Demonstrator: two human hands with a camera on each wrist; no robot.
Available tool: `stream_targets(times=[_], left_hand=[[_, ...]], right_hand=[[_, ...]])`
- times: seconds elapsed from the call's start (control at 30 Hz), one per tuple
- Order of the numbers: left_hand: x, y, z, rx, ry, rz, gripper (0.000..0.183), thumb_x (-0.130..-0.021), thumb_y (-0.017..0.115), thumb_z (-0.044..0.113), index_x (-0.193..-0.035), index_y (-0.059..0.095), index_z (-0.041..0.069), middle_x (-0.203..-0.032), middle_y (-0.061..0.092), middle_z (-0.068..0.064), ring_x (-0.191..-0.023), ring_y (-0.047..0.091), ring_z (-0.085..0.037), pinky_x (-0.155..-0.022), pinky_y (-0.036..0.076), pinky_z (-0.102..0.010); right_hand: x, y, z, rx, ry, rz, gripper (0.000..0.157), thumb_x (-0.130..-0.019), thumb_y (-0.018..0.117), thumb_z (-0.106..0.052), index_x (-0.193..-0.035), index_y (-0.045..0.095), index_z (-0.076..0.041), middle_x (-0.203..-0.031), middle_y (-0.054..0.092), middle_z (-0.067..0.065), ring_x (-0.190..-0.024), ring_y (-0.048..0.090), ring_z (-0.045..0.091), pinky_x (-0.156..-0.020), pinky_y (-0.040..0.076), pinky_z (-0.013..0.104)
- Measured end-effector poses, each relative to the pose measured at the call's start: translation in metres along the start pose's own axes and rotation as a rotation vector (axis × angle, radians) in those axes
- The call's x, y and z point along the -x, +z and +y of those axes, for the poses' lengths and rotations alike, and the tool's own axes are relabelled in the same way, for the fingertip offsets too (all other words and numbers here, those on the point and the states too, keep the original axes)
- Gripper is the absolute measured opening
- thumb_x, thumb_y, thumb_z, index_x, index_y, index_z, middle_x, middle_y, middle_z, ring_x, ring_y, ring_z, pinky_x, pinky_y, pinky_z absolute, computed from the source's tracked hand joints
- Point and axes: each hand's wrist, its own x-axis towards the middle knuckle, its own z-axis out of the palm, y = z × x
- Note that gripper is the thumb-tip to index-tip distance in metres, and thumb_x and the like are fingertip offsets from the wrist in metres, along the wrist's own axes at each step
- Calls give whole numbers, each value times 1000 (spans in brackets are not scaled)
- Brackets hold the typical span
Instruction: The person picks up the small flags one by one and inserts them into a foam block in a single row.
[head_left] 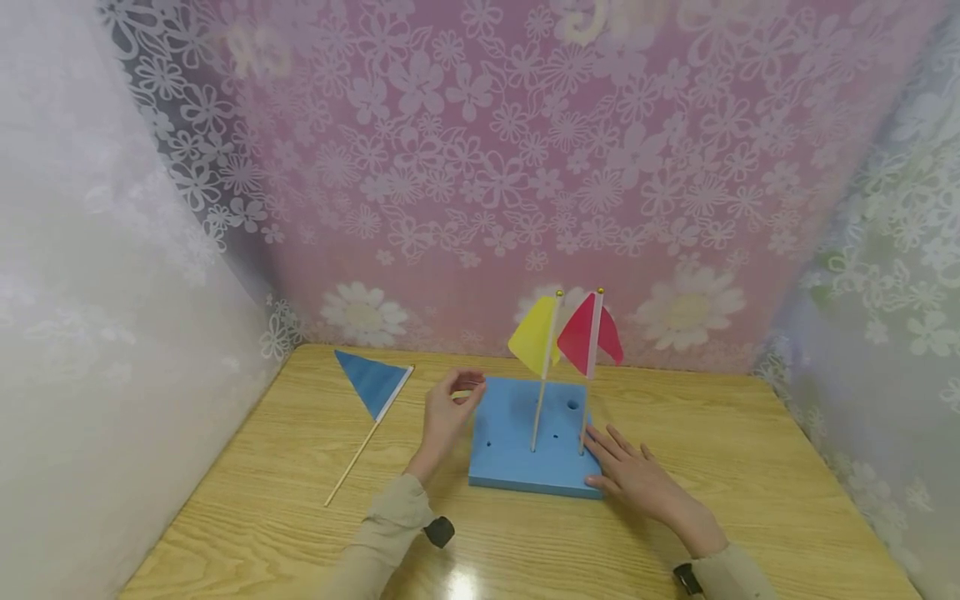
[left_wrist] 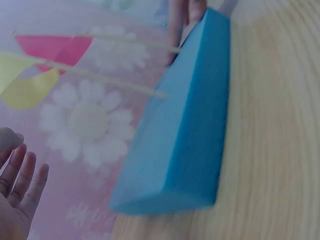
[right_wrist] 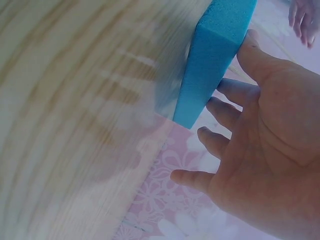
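A blue foam block point(head_left: 510, 421) with small holes lies on the table. A yellow flag point(head_left: 534, 335) and a red flag point(head_left: 579, 337) stand upright on sticks set in its top. My left hand point(head_left: 450, 412) hovers by the block's far left corner, fingers loosely bent; in the left wrist view this hand point(left_wrist: 20, 195) has nothing in it. On the block's right edge rests my right hand point(head_left: 637, 479), fingers spread. The right wrist view shows its thumb and fingers point(right_wrist: 225, 111) along the block's side.
A blue flag point(head_left: 372, 385) on a stick lies on the wooden table point(head_left: 255, 500), left of my left hand. Flowered pink cloth point(head_left: 480, 208) hangs behind the table, and pale cloth hangs at both sides. A dark strap sits on each wrist.
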Motion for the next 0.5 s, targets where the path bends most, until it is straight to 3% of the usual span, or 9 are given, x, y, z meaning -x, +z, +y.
stream_targets(times=[0.13,0.27,0.37,0.5], left_hand=[[-7,-37,-4,-61,8,69,20,-94,74,12,-113,72,10,-108,75,-9,-97,71,-26,-77,62,-33],[-13,-72,-10,-134,13,119,20,-94,73,11,-113,72,4,-107,74,-13,-94,72,-30,-73,62,-27],[-14,-97,-14,-168,-35,128,22,-96,71,9,-115,69,-2,-110,72,-18,-96,71,-36,-73,62,-28],[-10,-125,-20,-206,-161,114,22,-98,68,8,-117,67,-2,-115,69,-21,-101,70,-39,-76,62,-29]], right_hand=[[0,-1,1,-2,4,-4,66,-102,58,-40,-155,40,-5,-161,35,17,-148,26,47,-104,25,82],[0,-1,2,0,2,-8,66,-102,57,-41,-155,40,-5,-161,35,17,-148,26,48,-103,25,82],[0,-1,1,-3,-1,-8,67,-102,58,-41,-155,40,-5,-161,34,17,-148,26,48,-103,25,82],[1,-1,0,6,-6,-3,66,-102,58,-41,-155,41,-4,-161,35,18,-147,27,48,-103,26,82]])
